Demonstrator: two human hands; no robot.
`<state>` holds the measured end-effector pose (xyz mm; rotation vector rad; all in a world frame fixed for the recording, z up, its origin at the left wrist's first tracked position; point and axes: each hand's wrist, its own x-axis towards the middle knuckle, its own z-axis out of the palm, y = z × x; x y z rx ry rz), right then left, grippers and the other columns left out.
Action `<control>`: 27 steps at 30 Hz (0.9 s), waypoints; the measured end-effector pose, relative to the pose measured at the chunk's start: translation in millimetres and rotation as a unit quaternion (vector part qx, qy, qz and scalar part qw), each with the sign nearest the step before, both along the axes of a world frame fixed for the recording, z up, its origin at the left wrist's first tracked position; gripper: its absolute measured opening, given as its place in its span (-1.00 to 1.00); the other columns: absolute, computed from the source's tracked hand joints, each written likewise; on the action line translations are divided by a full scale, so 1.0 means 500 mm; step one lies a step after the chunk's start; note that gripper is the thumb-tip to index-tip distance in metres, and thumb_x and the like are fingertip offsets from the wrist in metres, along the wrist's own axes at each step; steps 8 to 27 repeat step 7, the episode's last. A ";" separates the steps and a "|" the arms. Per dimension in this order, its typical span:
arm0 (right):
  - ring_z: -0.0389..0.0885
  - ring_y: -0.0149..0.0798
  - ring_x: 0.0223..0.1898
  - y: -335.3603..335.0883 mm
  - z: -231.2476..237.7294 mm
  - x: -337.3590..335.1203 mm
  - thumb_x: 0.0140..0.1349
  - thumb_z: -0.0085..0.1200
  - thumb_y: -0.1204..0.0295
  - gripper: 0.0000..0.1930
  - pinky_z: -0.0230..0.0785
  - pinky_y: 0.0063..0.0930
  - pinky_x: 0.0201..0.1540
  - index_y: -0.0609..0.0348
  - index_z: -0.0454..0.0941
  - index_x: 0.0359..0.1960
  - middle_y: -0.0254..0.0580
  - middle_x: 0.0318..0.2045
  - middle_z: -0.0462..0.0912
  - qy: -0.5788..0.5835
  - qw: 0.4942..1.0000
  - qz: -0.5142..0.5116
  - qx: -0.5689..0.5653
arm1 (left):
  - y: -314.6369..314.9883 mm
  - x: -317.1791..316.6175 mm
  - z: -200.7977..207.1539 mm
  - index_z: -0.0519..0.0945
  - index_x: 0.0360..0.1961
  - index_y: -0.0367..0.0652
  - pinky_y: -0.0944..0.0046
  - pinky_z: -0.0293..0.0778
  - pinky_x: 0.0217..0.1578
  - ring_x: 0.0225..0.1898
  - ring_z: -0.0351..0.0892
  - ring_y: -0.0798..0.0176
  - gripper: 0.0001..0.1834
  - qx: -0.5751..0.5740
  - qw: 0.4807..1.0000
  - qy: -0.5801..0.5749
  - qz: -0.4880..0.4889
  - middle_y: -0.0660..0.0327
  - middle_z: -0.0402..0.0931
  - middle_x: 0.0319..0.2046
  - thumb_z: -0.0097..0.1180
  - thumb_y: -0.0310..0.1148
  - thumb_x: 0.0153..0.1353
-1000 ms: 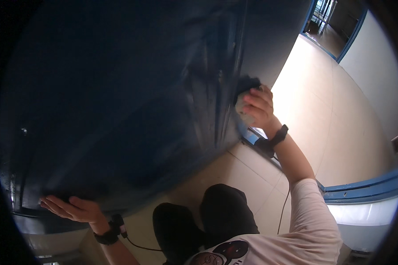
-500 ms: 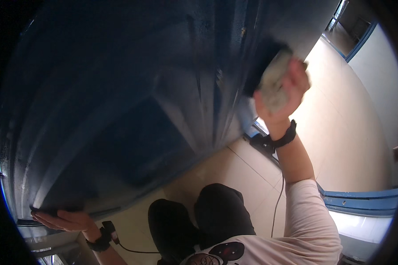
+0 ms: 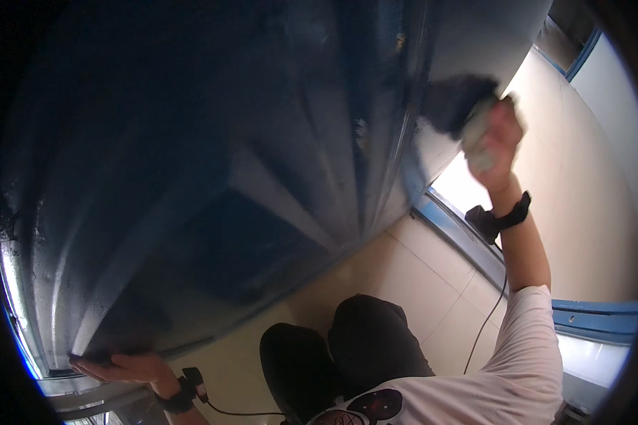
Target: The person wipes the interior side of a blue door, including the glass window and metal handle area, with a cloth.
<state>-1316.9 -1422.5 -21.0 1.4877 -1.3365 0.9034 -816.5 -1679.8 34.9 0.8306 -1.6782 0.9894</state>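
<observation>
A large glossy dark blue panel (image 3: 170, 205), resembling a door, fills the upper left and middle. My right hand (image 3: 502, 138) is at the panel's right side, closed around a pale greenish cloth (image 3: 478, 131). Motion smears both the hand and the cloth, which lies against the panel or just off it. Down at the lower left, my left hand (image 3: 131, 370) has its fingers stretched out along the panel's bottom corner, palm side to it. That hand holds nothing loose; part of its fingertips is hidden against the dark edge.
Both wrists carry black bands with small dark boxes; a thin cable (image 3: 485, 322) hangs from the right one. My bent knees (image 3: 372, 333) are below the panel, over pale floor tiles (image 3: 422, 262). A blue frame (image 3: 602, 319) and a pale wall (image 3: 567, 184) stand at the right.
My right hand has moved to the right with the cloth, nearer the panel's right edge. My left hand stays at the bottom corner. The whole view has shifted slightly.
</observation>
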 end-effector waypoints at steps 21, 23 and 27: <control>0.13 -0.04 0.25 -0.101 0.170 0.086 0.14 0.12 0.16 -0.23 -0.05 -0.20 0.28 0.24 -0.03 0.25 0.08 0.25 0.13 -0.183 0.948 0.057 -0.255 | -0.001 -0.024 0.030 0.03 0.28 -0.24 -0.18 -0.08 0.25 0.32 -0.10 -0.07 -0.44 -0.003 0.999 -0.013 -0.034 -0.02 -0.02 0.29 -0.43 -0.15 0.34; 0.13 -0.04 0.25 -0.101 0.170 0.086 0.14 0.12 0.16 -0.23 -0.05 -0.20 0.28 0.24 -0.03 0.25 0.08 0.25 0.13 -0.183 0.948 0.057 -0.255 | -0.001 -0.024 0.030 0.03 0.28 -0.24 -0.18 -0.08 0.25 0.32 -0.10 -0.07 -0.44 -0.003 0.999 -0.013 -0.034 -0.02 -0.02 0.29 -0.43 -0.15 0.34; 0.13 -0.04 0.25 -0.101 0.170 0.086 0.14 0.12 0.16 -0.23 -0.05 -0.20 0.28 0.24 -0.03 0.25 0.08 0.25 0.13 -0.183 0.948 0.057 -0.255 | -0.001 -0.024 0.030 0.03 0.28 -0.24 -0.18 -0.08 0.25 0.32 -0.10 -0.07 -0.44 -0.003 0.999 -0.013 -0.034 -0.02 -0.02 0.29 -0.43 -0.15 0.34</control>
